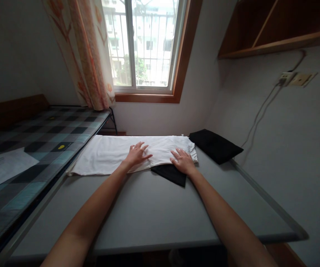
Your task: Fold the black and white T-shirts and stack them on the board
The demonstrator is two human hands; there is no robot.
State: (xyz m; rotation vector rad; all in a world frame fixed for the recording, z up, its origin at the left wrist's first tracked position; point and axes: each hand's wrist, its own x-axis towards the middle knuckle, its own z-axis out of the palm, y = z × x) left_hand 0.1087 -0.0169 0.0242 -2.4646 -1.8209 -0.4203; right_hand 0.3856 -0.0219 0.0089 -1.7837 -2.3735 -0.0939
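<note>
A white garment (104, 154), folded into a long strip, lies across the far part of the grey table (154, 215). My left hand (137, 154) rests on its middle with the fingers spread. Toward the garment's right end, my right hand (182, 161) lies flat on the cloth, fingers stretched out. Neither hand grips anything. From under the white cloth, close to my right wrist, a corner of black fabric (171, 175) sticks out. Further right lies a folded black cloth (215, 145), apart from both hands. The exact kind of garment cannot be made out.
On the left, a bed with a checked mattress (73, 126) adjoins the table, and a paper sheet (6, 167) lies on it. A floral curtain (89, 55) hangs beside the window (149, 48). Cables (260, 107) run down the right wall below a wooden shelf (277, 44).
</note>
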